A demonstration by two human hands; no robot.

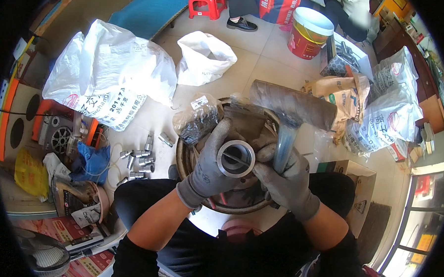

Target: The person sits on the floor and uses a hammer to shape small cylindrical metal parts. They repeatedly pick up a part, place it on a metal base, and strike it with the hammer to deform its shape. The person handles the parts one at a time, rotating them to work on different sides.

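My left hand (211,163), in a grey work glove, is closed around a short metal cylinder (221,158) with its round open end facing up. A thin dark rod (237,159) crosses that opening. My right hand (289,181), also gloved, pinches the rod's right end with thumb and fingers beside the cylinder. A translucent bluish tube-shaped piece (284,146) rises along the right fingers; whether it joins the rod I cannot tell. Both hands are above a round, dark-rimmed container (183,169) between my knees. Its contents are mostly hidden by my hands.
Several metal fittings (144,161) lie on the floor at left. Beyond are white sacks (120,79), a plastic-wrapped dark bundle (198,120) and a brown cylinder (293,102). A red bucket (305,40) and an open carton (356,181) stand right. Another person's shoe (242,24) shows behind.
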